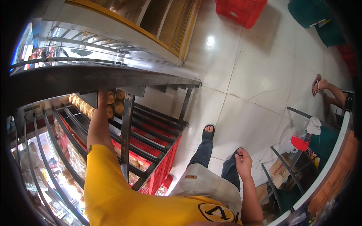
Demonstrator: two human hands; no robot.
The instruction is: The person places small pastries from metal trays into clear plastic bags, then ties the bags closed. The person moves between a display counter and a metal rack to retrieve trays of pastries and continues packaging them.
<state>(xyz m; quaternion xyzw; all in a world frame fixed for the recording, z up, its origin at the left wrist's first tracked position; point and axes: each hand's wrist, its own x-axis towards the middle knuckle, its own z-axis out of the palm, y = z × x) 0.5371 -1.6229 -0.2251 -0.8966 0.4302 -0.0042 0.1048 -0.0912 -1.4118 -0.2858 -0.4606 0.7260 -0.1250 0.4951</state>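
Observation:
My left arm reaches between the dark bars of a metal rack (127, 135). Its hand is hidden behind the rack's upper beam (84, 77). Beside the wrist, rows of golden-brown baked rolls (82, 105) sit on a level of the rack; more rolls (119, 106) show past an upright. My right hand (243, 162) hangs low at my right side, in front of my dark trousers, fingers loosely curled with nothing visible in them.
Red plastic crates (158, 166) stand beneath the rack's slats. Ahead is a yellow-edged display cabinet (158, 36); another red crate (240, 12) rests on the tiled floor (249, 73). A counter edge (325, 169) and cardboard box (278, 169) lie right, near another person's leg (335, 96).

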